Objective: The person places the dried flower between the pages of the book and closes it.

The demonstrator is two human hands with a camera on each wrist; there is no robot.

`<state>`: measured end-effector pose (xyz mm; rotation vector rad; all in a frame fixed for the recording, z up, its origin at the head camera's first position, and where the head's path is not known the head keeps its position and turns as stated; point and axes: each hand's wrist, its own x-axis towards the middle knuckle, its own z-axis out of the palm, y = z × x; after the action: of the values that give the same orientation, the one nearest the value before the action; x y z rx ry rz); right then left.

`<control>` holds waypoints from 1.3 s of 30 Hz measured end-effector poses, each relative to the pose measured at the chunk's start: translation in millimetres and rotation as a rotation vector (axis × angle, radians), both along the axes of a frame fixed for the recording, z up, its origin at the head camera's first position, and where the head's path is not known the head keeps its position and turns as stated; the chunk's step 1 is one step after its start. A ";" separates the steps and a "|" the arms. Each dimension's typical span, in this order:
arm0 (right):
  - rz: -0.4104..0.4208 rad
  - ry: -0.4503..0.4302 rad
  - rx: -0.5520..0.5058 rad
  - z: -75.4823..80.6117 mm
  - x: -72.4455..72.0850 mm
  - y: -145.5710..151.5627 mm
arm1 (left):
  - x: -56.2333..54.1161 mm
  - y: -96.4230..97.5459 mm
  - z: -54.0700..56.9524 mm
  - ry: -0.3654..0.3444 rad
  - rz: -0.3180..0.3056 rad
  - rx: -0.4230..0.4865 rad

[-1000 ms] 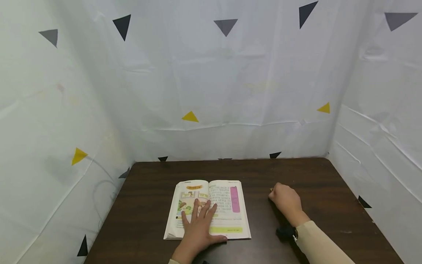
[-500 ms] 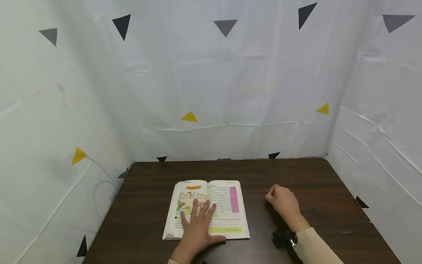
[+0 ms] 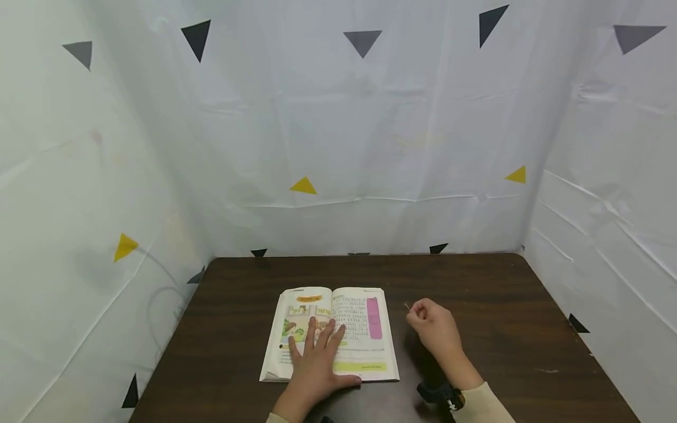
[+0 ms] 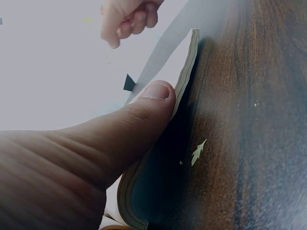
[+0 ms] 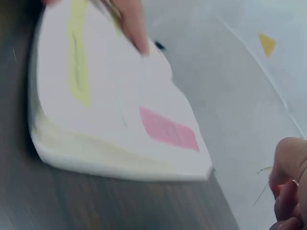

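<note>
An open book (image 3: 367, 352) with printed text and coloured pictures lies on the dark wooden table. My left hand (image 3: 316, 367) rests on it with fingers spread over the lower middle of both pages. Its thumb (image 4: 144, 108) lies along the book's near edge in the left wrist view. Right of the book, my right hand (image 3: 438, 333) is raised over the table and pinches a thin, stem-like sprig (image 5: 260, 193). Two fine strands of it stick out past the fingertips; the rest is hidden in the fingers.
A small pale leaf (image 4: 198, 152) lies on the table (image 4: 254, 143) near the book's front edge, with tiny crumbs about it. White sheeting (image 3: 370, 135) with black, grey and yellow triangles encloses the table at the back and sides.
My right hand has moved left towards the book, and more of the thin sprig shows at its fingertips. The left hand has stayed put on the pages.
</note>
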<state>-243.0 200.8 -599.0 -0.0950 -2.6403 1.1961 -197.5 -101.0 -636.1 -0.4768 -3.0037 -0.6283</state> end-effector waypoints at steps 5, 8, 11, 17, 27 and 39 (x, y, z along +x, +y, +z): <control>0.054 -0.061 -0.240 -2.6 0.9 -37.2 | -2.2 -0.4 1.4 -0.002 0.005 -0.008; 0.082 -0.154 -0.412 -6.8 -0.8 -59.0 | -1.3 -0.2 2.5 -0.012 0.003 -0.004; 0.118 -0.229 -0.619 -10.3 -2.2 -82.0 | 1.1 -1.4 2.9 -0.021 0.001 -0.001; 0.222 -0.227 -1.064 -23.5 -7.6 -124.1 | 3.1 -4.9 1.0 0.002 0.017 -0.020; 0.132 -0.159 -0.913 -46.2 -8.2 -134.4 | 17.4 -20.9 17.6 -0.180 0.396 0.027; 0.110 -0.153 -0.594 -41.7 -7.4 -149.9 | 23.3 -56.0 38.3 -0.276 0.667 0.008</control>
<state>-250.4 50.9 -640.7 -0.1492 -2.3386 2.0472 -174.2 -157.0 -597.7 0.6457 -3.0987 -0.6738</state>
